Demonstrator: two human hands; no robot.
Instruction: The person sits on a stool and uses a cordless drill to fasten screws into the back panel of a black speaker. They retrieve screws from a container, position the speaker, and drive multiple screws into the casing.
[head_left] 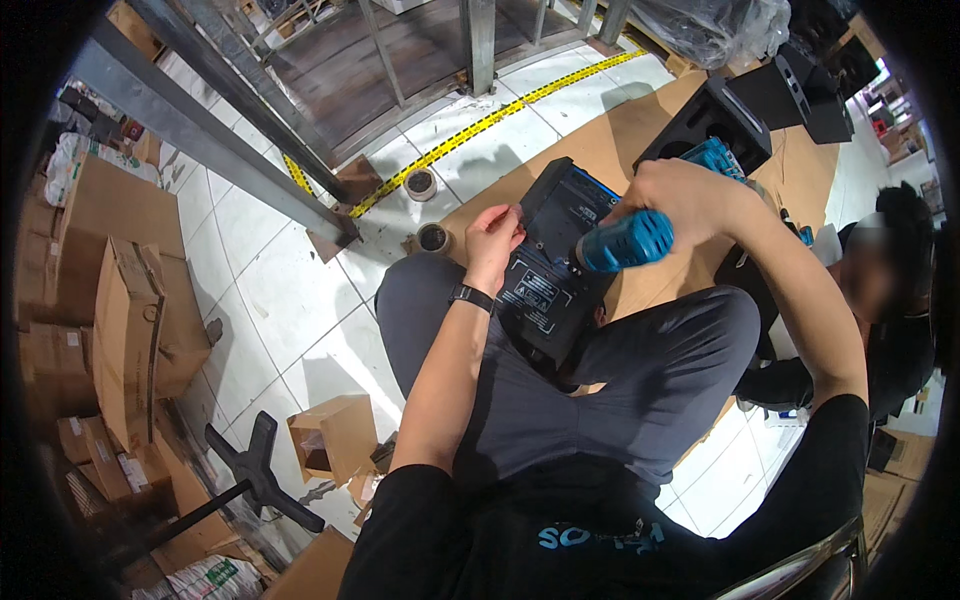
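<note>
My right hand [690,195] is wrapped round a teal cordless drill [628,243], its nose pointing down at a flat black panel. That panel is the face of a black electronic box [540,290] with white print and a blue edge, lying between my legs. Just over the box's left edge, my left hand [495,238] is closed in a pinch; whatever sits between its fingertips is too small to make out. Contact between the drill's tip and the panel cannot be told.
A black open-fronted cabinet [705,125] stands on cardboard [590,140] ahead. Two small round tubs [420,184] sit left of the box. Metal posts [230,140] rise at the far left above cartons [130,340]. At the right sits another person [890,300] in black.
</note>
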